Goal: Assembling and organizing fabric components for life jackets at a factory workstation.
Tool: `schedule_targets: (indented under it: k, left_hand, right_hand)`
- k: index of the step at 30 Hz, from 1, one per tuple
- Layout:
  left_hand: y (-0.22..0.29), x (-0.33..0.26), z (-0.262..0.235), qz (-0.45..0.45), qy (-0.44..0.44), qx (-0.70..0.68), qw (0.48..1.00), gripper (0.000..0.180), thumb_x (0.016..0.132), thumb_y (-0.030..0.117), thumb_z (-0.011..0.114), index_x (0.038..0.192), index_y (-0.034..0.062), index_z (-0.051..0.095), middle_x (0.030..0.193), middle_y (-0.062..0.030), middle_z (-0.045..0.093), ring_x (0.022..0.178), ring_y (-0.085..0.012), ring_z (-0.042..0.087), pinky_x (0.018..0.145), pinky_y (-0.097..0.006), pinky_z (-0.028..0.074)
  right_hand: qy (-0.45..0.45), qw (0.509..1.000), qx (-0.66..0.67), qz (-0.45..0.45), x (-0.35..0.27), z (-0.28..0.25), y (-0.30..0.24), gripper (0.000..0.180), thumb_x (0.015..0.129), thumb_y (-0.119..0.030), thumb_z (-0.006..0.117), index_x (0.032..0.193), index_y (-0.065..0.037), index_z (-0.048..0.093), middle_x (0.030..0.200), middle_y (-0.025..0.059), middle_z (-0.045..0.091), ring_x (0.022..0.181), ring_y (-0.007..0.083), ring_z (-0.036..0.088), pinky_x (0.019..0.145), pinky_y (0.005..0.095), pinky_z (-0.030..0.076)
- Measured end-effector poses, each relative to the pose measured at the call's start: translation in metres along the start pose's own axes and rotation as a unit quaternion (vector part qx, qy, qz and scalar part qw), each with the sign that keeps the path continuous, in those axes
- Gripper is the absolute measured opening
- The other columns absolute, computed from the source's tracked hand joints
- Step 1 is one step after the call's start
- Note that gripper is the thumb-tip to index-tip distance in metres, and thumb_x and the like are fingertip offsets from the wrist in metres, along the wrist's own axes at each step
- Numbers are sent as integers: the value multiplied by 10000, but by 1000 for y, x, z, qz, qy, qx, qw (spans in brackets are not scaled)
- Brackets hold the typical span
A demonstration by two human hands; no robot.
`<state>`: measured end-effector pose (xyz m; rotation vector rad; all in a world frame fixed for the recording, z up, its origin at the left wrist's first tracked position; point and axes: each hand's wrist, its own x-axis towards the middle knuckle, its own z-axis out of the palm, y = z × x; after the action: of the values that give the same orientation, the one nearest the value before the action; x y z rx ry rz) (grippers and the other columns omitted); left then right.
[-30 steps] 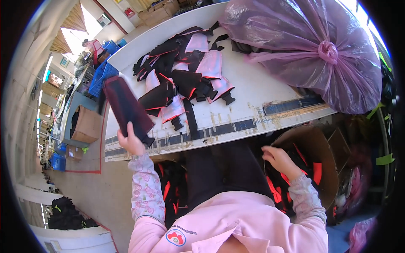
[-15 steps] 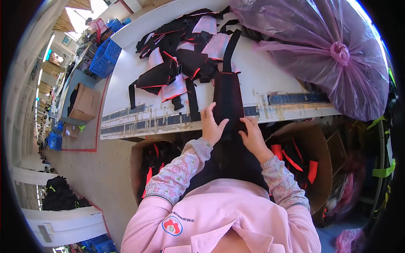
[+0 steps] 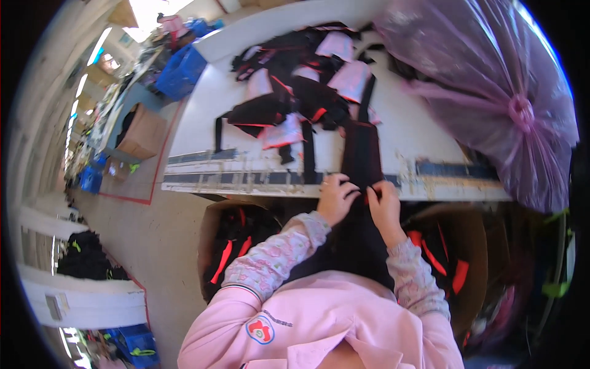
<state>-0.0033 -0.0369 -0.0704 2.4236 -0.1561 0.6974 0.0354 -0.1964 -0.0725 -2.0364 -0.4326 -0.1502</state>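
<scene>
1. OK, the black panel (image 3: 361, 150) lies on the white table (image 3: 424, 138), at the front edge, straight ahead of the torso & a touch R of ctr.
2. Long axis runs front-to-back: near end btw the hands, far end pointing away across the tabletop.
3. L hand (image 3: 337, 198) is on the near end's L side, fingers bent & bunched, a narrow pinch on the fabric; how firm, can't tell.
4. R hand (image 3: 385, 206) matches it on the R side, thumb & index close tog. on the edge.
5. So neither hand is clearly nearer: one per side, same end, fingertips almost meeting, the panel's length stretching out beyond both.
6. Where the near end stops, can't tell; it's lost vs. the dark trousers (image 3: 344, 243) below.
7. Past the far end, a black strap (image 3: 367, 101) runs on, leaning slightly R; looks joined to the panel, but it's blurry there.
8. Pile of black & pale pieces (image 3: 255, 112) w/ red edging sits L of & beyond the panel; big purple bag (image 3: 485, 107) on the R, well apart from both hands.
9. Under the table edge: open L carton (image 3: 206, 252) & R carton (image 3: 472, 240), w/ black & red stuff in each.
</scene>
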Motion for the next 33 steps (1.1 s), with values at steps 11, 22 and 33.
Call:
schedule_targets:
  k: [11, 22, 33]
  left_hand:
    - [38, 11, -9, -28, 72, -114, 990, 264, 697, 0, 651, 930, 55, 539, 973, -132, 496, 937, -345, 509, 846, -400, 415]
    - [17, 17, -22, -385, -49, -610, 690, 287, 928, 187, 486, 1108, -23, 563, 1062, -115, 633, 976, -196, 603, 877, -314, 470]
    - [40, 15, -23, -379, -56, -765, 518, 236, 876, 161, 537, 985, -35, 611, 963, -114, 655, 872, -192, 632, 811, -318, 495]
  right_hand:
    - [73, 968, 211, 117, 14, -4, -7, 45, 828, 18, 537, 856, -15, 524, 752, 34, 530, 740, 140, 514, 681, 295, 447]
    - [82, 986, 139, -25, 14, -20, -33, 98, 812, 60, 529, 888, -2, 514, 792, 103, 521, 761, 209, 526, 722, 310, 443]
    - [28, 812, 553, 187, 11, -33, -42, 98, 873, 49, 473, 894, -38, 514, 842, 37, 596, 743, 113, 580, 688, 244, 489]
